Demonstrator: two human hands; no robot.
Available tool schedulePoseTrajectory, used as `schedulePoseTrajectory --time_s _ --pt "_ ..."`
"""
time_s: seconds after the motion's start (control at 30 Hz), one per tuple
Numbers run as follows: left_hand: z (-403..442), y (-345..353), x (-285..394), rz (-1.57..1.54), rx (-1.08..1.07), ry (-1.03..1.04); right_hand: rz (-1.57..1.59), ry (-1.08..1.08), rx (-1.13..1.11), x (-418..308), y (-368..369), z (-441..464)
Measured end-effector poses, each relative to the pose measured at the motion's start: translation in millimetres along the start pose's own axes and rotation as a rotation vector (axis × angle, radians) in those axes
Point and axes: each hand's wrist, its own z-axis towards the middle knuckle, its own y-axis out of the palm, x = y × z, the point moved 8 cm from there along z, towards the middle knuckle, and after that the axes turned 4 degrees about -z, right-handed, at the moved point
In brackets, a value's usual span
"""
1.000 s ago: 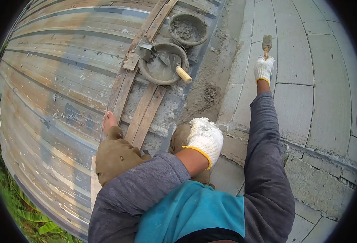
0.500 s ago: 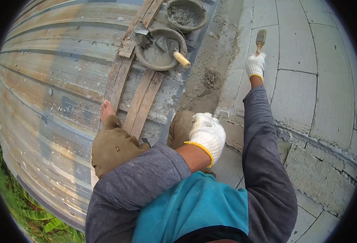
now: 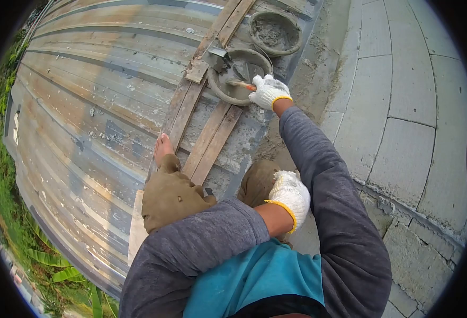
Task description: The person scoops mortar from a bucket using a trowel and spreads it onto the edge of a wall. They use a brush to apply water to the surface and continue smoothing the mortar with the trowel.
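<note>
My right hand (image 3: 269,91), in a white knit glove with a yellow cuff, is closed around a paintbrush (image 3: 240,84). It reaches over the right rim of a round bucket (image 3: 227,98) holding wet grey slurry, and the brush head is over or in that slurry. A trowel blade shows partly inside the bucket; its handle is hidden by my hand. On the bucket's left rim sits a metal tool (image 3: 217,57) of unclear kind. My left hand (image 3: 290,193), gloved alike, rests against my bent knee (image 3: 258,180), its fingers tucked out of sight.
Behind stands a second bucket (image 3: 282,53) with thick grey mortar. Wooden planks (image 3: 209,140) lie across the ribbed metal roof (image 3: 96,106), where my bare foot (image 3: 163,146) is set. A grey block wall (image 3: 411,143) runs along the right. Greenery lies below the roof edge.
My right hand has swung from above the block wall leftward to the bucket, carrying the paintbrush. The left hand stays at the knee. The whole view has shifted slightly.
</note>
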Motion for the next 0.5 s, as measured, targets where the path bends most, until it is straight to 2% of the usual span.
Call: schedulePoseTrajectory --time_s 0.03,0.07,0.1,0.17,0.2,0.23,0.33,0.43,0.5 --pt "0.8 -0.2 -1.9 -0.003 -0.020 -0.001 -0.118 0.054 0.032 0.0 -4.6 -2.7" --pt "1.1 -1.0 -3.5 0.001 -0.017 -0.006 -0.137 0.145 -0.087 4.5 2.0 -0.7" --pt "1.9 -2.2 -6.5 -0.005 0.000 -0.041 -0.136 0.146 -0.080 11.6 12.5 9.3" --pt "3.6 -4.8 -9.4 0.002 0.022 -0.073 0.021 0.208 -0.156 43.0 60.3 37.5" --pt "4.1 -5.2 -8.8 -0.006 0.026 -0.066 0.063 0.124 -0.146 39.8 57.6 36.7" --pt "4.6 -5.0 -8.6 -0.014 0.030 -0.062 0.066 0.126 -0.136 46.3 51.5 37.8" --pt "1.8 -6.7 -8.3 -0.010 0.022 -0.027 -0.006 0.124 -0.068 50.7 -10.2 13.3" --pt "-12.1 -22.3 -7.3 0.003 0.029 0.001 -0.114 0.093 0.111 66.3 -84.8 -12.7" --pt "-16.7 -33.3 -6.3 0.012 0.075 0.018 -0.133 0.130 0.196 85.3 -106.6 -0.3"
